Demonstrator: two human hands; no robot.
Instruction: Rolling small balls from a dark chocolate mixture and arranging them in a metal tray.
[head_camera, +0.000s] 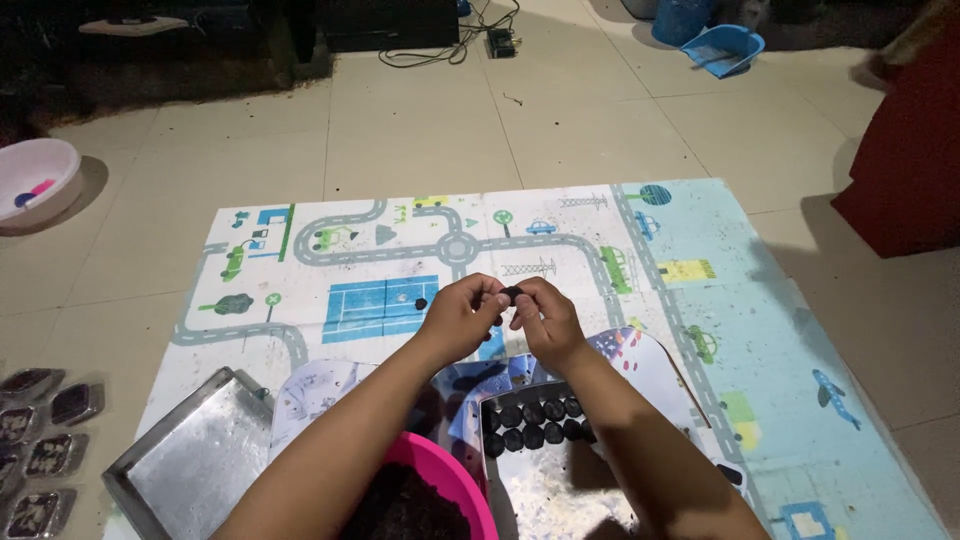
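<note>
Left hand: the left hand (462, 318) is raised over the mat, fingers curled in, fingertips pinching the left side of a small dark lump of soft material (511, 293).
Right hand: the right hand (545, 320) meets it from the other side, thumb and forefinger closed on the same lump, so both hands grip it between them.
Dark lump: it sits at the meeting fingertips, above the near middle of the mat; it is too small and too covered by fingers to tell its long axis or which way it points.
Metal tray with balls: a rectangular silver metal tray (560, 490) lies just below the hands, holding 2 rows of round black balls (533, 423) at its far end.
Pink bowl: a round bright pink plastic bowl (455, 480) filled with dark crumbly mass stands under the left forearm, just beside that tray.
Empty-looking tray: a second rectangular silver metal tray (190, 460) lies to the left.
Mat: a printed play mat with grey roads and a blue court (330, 260) covers the tiled floor.
Loose bit: 1 small dark piece (421, 303) lies on the mat near the left hand.
Far items: a white round basin (45, 170) at the left edge, a blue plastic dustpan (722, 48) at the top.
</note>
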